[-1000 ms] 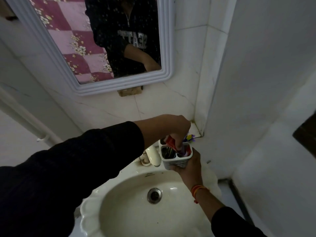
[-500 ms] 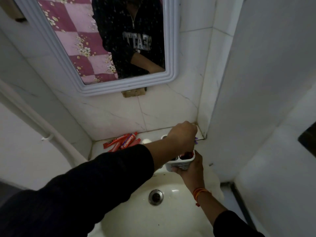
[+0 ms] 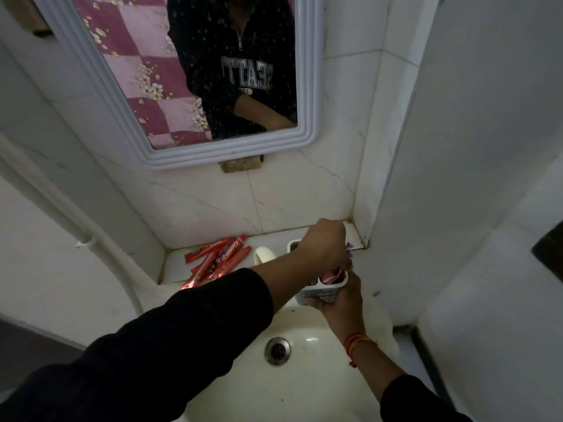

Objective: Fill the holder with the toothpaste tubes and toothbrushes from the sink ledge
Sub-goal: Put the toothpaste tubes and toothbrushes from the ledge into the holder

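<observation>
Holder [image 3: 323, 292] — a white, compartmented cup held above the back edge of the sink [image 3: 237, 388], near the right corner of the ledge [image 3: 173, 266]. The right hand [image 3: 342, 303] wraps it from below and the near side, fingers curled around its perforated base; an orange thread band sits on that wrist. The left hand [image 3: 327, 246] reaches across from the left in a dark sleeve and hovers right over the holder's top, fingers bunched and pointing down into it; whether they grip anything cannot be told, since the hand hides the opening beneath. A red toothpaste tube [image 3: 332, 274] shows inside the right-hand compartment, just under those fingertips. Purple toothbrush ends [image 3: 348, 246] peek out beyond the left hand, by the corner.

Remaining toothpaste tubes [image 3: 217, 258] — red, loosely piled on the left part of the ledge, well apart from the holder. A white tap [image 3: 264, 254] stands between pile and holder. The drain [image 3: 277, 350] lies in the basin below; a framed mirror [image 3: 219, 147] hangs above.
</observation>
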`<state>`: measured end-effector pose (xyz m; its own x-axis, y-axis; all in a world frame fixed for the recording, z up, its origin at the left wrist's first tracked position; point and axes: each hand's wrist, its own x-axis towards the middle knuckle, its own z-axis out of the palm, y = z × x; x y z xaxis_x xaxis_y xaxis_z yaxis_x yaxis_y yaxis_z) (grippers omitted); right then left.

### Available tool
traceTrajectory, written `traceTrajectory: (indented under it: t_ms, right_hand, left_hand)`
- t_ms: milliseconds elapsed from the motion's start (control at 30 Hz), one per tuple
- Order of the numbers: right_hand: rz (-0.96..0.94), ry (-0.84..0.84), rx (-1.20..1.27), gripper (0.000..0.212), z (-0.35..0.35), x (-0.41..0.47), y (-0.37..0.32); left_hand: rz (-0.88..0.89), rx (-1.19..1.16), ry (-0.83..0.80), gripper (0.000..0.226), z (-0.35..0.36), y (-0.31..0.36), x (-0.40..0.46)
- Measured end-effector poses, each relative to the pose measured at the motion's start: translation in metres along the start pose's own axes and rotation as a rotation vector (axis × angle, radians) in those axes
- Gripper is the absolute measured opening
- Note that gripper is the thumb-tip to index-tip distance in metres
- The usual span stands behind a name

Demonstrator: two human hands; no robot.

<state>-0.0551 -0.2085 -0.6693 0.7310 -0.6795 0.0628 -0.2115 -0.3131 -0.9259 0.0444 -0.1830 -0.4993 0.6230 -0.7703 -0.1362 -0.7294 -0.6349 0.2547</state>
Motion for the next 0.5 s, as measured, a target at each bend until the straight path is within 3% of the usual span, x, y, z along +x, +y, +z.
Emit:
traceTrajectory:
  t_ms: [100,167,333,500]
  right_hand:
    - [-0.013,-0.01,-0.014,0.101,-0.002,0.0,-0.002]
    - [-0.019,-0.019,-0.017,0.098,-0.001,0.0,-0.003]
    - [0.014,-0.027,-0.009,0.101,0.003,0.0,-0.002]
    - [0.003,-0.026,0.0,0.099,0.003,0.001,-0.002]
  left_hand:
    - [-0.006,0.014,0.05,0.025,-0.002,0.0,-0.002]
    - [-0.02,0.032,0.05,0.021,0.0,-0.005,-0.002]
    - [-0.081,-0.03,0.016,0.049,0.007,-0.014,0.001]
    - [-0.18,-0.288,-0.141,0.053,-0.022,-0.032,0.0]
